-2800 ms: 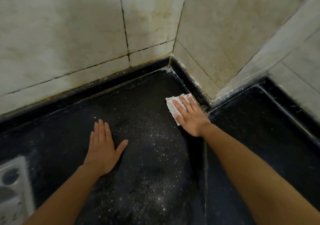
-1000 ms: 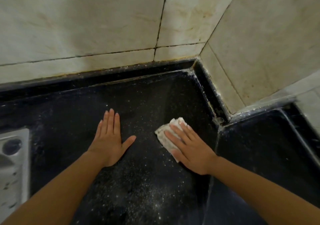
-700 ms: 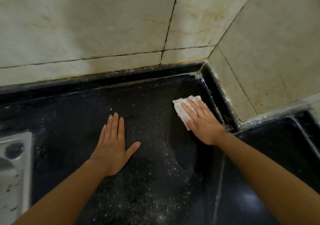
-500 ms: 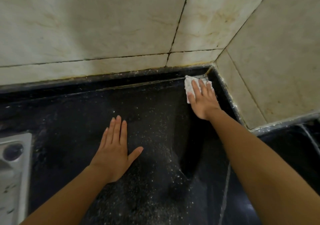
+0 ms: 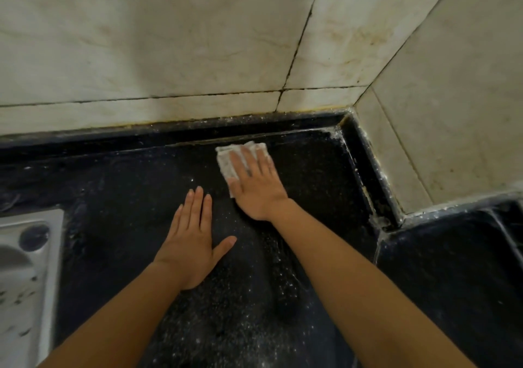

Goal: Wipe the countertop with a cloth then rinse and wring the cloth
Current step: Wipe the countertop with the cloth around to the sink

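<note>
Two hands flat, fingers straight, on black speckled stone worktop (image 5: 119, 186): right hand (image 5: 256, 185) pressing one white folded cloth (image 5: 227, 161); left hand (image 5: 192, 243) just beside cloth, bare.

Speckled black countertop (image 5: 127, 192), white cloth (image 5: 225, 161) on it

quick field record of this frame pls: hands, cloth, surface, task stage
left hand: flat on the countertop, fingers straight, holds nothing
right hand: pressed flat on the cloth
cloth: white, folded, by the back edge, left of the corner
countertop: dark, scattered white specks
sink: steel, at the view's left edge
stage: wiping; rinse and wring not yet done
</note>
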`<state>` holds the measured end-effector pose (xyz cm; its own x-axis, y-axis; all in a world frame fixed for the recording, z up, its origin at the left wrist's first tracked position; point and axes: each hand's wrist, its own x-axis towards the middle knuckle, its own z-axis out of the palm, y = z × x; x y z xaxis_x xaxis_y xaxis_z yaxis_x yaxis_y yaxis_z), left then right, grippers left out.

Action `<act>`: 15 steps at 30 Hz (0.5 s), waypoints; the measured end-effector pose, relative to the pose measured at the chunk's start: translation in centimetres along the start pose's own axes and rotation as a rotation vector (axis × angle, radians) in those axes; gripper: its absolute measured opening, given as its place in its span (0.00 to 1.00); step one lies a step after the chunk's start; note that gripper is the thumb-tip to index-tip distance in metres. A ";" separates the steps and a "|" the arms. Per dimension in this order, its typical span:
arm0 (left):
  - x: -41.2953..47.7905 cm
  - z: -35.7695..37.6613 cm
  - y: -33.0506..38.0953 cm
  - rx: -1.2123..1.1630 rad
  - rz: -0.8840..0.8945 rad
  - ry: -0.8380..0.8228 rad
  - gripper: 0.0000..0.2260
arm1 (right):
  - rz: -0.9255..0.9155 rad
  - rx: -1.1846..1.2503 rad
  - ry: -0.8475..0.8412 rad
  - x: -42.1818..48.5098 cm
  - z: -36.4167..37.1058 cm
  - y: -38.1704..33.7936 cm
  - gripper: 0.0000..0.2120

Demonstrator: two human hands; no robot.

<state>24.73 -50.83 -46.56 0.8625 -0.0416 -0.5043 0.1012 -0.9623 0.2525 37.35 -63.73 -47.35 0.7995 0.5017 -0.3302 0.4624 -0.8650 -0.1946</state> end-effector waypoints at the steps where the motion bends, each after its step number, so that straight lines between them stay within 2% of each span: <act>1: 0.0 0.0 0.0 0.006 -0.004 0.000 0.45 | -0.055 -0.017 -0.015 -0.1 0.1 0.0 0.28; 3: 0.0 -0.1 0.1 0.000 -0.014 0.002 0.44 | -0.133 -0.061 -0.017 -0.4 0.0 1.2 0.27; 5: -0.1 -0.1 0.0 0.003 -0.022 0.000 0.43 | -0.121 -0.085 0.002 -0.5 -0.4 3.4 0.27; 8: -0.1 0.0 -0.1 0.025 -0.008 0.008 0.42 | 0.073 0.008 0.061 -1.2 -1.2 7.4 0.26; 12: -0.1 0.2 -0.2 0.023 -0.010 0.021 0.42 | 0.357 0.077 0.039 -2.5 -1.8 12.2 0.27; 15: -0.1 0.3 -0.2 0.026 -0.009 0.036 0.41 | 0.464 0.123 0.066 -3.5 -1.5 12.8 0.28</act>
<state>24.50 -50.73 -46.83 0.8789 -0.0240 -0.4764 0.0964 -0.9692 0.2268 41.08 -76.57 -47.34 0.9350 0.0582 -0.3499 0.0054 -0.9887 -0.1498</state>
